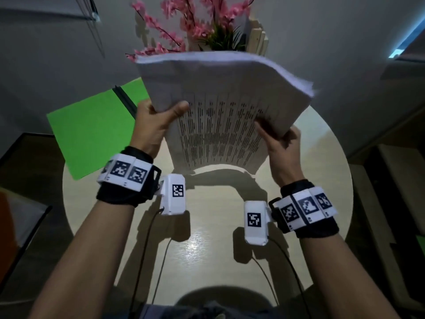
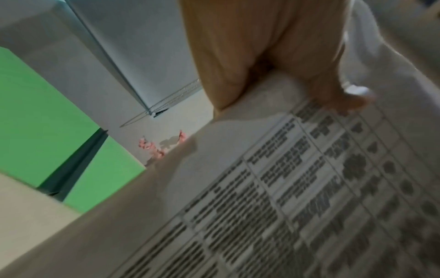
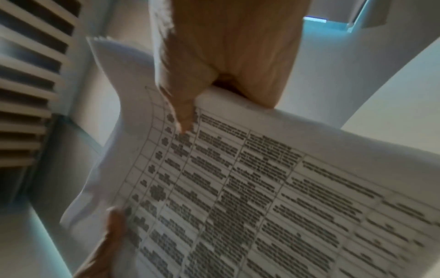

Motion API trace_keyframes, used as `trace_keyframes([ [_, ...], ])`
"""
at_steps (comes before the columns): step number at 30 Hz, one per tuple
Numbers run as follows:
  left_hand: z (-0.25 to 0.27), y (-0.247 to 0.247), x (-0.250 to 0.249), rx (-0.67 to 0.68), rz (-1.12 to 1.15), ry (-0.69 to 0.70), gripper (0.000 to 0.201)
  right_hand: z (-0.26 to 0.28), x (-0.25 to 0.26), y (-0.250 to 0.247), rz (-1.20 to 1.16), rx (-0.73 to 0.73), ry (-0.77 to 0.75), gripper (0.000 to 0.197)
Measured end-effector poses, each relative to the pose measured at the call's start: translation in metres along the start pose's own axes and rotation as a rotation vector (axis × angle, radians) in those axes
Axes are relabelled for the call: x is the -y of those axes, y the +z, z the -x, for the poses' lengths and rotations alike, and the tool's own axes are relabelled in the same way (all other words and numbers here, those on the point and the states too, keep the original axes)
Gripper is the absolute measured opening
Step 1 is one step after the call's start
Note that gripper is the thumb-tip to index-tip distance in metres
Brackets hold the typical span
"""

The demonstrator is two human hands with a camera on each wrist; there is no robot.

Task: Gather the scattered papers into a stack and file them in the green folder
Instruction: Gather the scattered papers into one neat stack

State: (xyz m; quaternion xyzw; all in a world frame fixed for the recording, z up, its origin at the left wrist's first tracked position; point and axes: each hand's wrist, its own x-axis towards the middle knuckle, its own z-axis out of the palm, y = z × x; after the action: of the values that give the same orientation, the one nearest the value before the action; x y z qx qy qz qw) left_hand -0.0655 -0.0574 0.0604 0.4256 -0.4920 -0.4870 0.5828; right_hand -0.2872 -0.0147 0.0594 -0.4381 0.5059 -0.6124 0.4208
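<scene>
A thick stack of printed papers (image 1: 220, 107) is held up on edge above the round table (image 1: 207, 238), its lower edge near the tabletop. My left hand (image 1: 156, 120) grips the stack's left side, thumb on the printed front. My right hand (image 1: 279, 137) grips its right side the same way. The left wrist view shows the stack (image 2: 285, 188) with my left thumb (image 2: 333, 90) on it. In the right wrist view my right thumb (image 3: 183, 112) presses the papers (image 3: 262, 188). The green folder (image 1: 92, 132) lies open at the table's left, overhanging the edge, also in the left wrist view (image 2: 47, 120).
A pot of pink flowers (image 1: 195, 26) stands at the far side of the table behind the papers. A slatted wooden piece (image 1: 258, 40) rises beside it. Dark furniture flanks the table on both sides. Cables run from the wrist cameras toward me.
</scene>
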Motion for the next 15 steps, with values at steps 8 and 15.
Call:
trace_keyframes([
  [8, 0.017, 0.001, 0.040, 0.097, -0.136, -0.300, 0.027, 0.015, -0.049, 0.002, 0.100, 0.010, 0.305, 0.052],
  [15, 0.004, 0.003, 0.038, 0.059, -0.214, -0.230, 0.004, 0.004, -0.042, 0.009, 0.127, -0.101, 0.308, 0.037],
])
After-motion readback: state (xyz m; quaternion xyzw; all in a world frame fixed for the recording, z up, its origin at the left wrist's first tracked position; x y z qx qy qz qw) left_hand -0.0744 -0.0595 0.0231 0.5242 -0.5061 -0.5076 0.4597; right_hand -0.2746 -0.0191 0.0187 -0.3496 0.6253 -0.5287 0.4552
